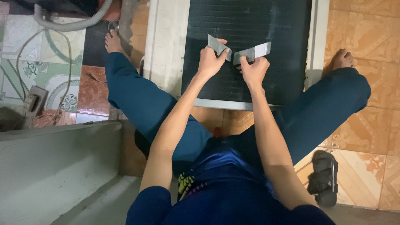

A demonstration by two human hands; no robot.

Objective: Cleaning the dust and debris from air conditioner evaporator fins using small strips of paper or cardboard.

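Two pieces: a bent strip of thin grey sheet metal (238,52) is seen as two flat arms meeting in a low V, held just above the dark finned panel
Left hand: the left hand (210,61) is clenched on the left arm of the strip, thumb laid along its lower edge
Right hand: the right hand (254,70) is closed on the right arm near the bend, and the pale outer end of that arm is left sticking out to the right
Panel: a black finned coil panel in a pale grey metal frame (250,89) is laid flat on the floor between the spread legs, directly beneath the strip
Legs: dark blue trousers (141,100) are worn, with bare feet set at either side of the panel
Floor: orange patterned tiles (366,37) are seen to the right, where a black sandal (324,177) is left lying
Left side: a grey corrugated hose (73,23) and thin white cables (25,54) are spread over green and white tiles, well apart from the hands
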